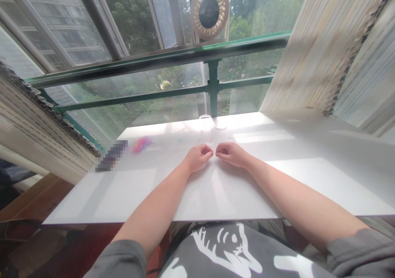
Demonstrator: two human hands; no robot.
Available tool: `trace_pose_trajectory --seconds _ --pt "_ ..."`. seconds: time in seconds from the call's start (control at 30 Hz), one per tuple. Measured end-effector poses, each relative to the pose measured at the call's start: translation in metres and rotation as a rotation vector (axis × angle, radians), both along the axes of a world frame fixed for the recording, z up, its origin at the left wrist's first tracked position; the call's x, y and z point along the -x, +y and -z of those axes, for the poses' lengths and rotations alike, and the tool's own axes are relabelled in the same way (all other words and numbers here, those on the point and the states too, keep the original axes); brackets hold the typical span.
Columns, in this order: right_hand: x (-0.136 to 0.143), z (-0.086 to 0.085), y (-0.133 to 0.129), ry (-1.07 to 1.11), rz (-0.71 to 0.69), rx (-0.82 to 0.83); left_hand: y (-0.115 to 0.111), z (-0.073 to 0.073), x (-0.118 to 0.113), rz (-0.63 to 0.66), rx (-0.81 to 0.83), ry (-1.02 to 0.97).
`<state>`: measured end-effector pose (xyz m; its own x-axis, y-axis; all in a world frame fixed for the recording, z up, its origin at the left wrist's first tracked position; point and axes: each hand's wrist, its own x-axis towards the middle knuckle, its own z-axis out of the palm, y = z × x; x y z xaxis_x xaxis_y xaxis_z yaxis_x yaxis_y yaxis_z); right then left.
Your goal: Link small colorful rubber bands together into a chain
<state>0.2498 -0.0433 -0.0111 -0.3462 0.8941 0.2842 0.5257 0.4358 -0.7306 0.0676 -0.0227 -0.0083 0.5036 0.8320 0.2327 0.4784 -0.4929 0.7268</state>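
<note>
My left hand (200, 157) and my right hand (231, 154) face each other over the middle of the white table (154, 195), with their fingertips almost meeting. The thumb and fingers of each are pinched together. Whatever lies between them, if anything, is too small to make out. Just beyond the hands are a few faint pink, small pieces (211, 139) on the tabletop. Farther left lies a loose pile of tiny pink, red and blue pieces (142, 144), its kind unclear.
A clear round container (205, 116) and a round clear disc like a lid (220, 126) stand at the table's back edge. A dark, pixelated object (111, 156) lies at the left edge. Behind are a green railing (212, 84), a round fan (210, 11) and curtains (302, 47).
</note>
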Motion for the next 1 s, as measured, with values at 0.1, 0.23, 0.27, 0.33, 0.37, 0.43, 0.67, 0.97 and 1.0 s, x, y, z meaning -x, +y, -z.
trace_pose_trajectory --seconds 0.1,0.23,0.27,0.33,0.37,0.43,0.67,0.97,1.0 --pt "0.0005 -0.0003 -0.0003 -0.005 0.000 -0.001 0.0005 0.0009 0.0005 0.002 -0.005 -0.011" --pt "0.0010 -0.0007 -0.0001 -0.012 0.000 -0.002 0.0004 0.0009 0.0004 0.007 -0.013 -0.013" --pt "0.0010 -0.0007 0.0002 -0.013 -0.003 -0.002 0.0004 0.0007 0.0002 0.006 -0.014 -0.013" --pt "0.0007 -0.0004 0.0009 -0.012 -0.006 -0.005 0.0007 0.0003 -0.0001 0.002 -0.010 -0.014" --pt "0.0004 -0.0001 0.0013 -0.011 -0.007 -0.007 0.0011 0.0002 -0.0001 -0.003 -0.005 -0.016" --pt "-0.0003 0.0005 0.0019 -0.007 -0.003 -0.006 0.0022 0.0002 0.0001 -0.017 0.007 -0.024" --pt "-0.0009 0.0021 0.0011 0.032 0.017 -0.004 0.0022 0.0008 0.0004 -0.032 0.016 -0.037" --pt "0.0001 0.0021 0.0005 0.030 0.024 0.007 -0.0014 -0.0010 0.0018 -0.013 0.024 -0.020" --pt "0.0001 0.0020 0.0004 0.025 0.027 0.004 -0.0013 -0.0009 0.0021 -0.010 0.024 -0.018"
